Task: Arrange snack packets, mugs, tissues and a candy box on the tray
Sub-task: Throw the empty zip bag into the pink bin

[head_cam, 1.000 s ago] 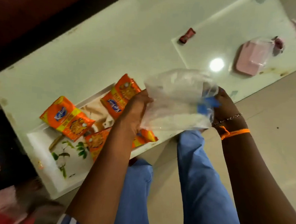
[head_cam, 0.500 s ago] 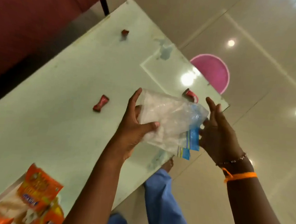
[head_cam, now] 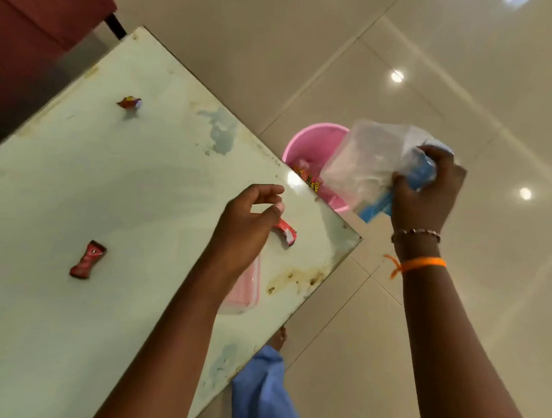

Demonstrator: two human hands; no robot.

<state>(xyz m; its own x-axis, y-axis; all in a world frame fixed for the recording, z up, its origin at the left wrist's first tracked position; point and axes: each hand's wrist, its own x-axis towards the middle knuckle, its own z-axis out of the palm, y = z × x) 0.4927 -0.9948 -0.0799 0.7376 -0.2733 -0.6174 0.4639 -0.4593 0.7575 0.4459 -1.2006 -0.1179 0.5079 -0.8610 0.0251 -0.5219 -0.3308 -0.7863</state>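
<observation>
Three red candies, one plastic bag, right hand

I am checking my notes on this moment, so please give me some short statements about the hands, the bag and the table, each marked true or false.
1. The right hand grips the clear plastic bag. True.
2. The bag is held over the table. False: it is beside the table, above the pink bin.
3. The left hand holds the bag too. False: it hovers open by a red wrapper.
4. Other red wrappers lie on the table. True.
</observation>
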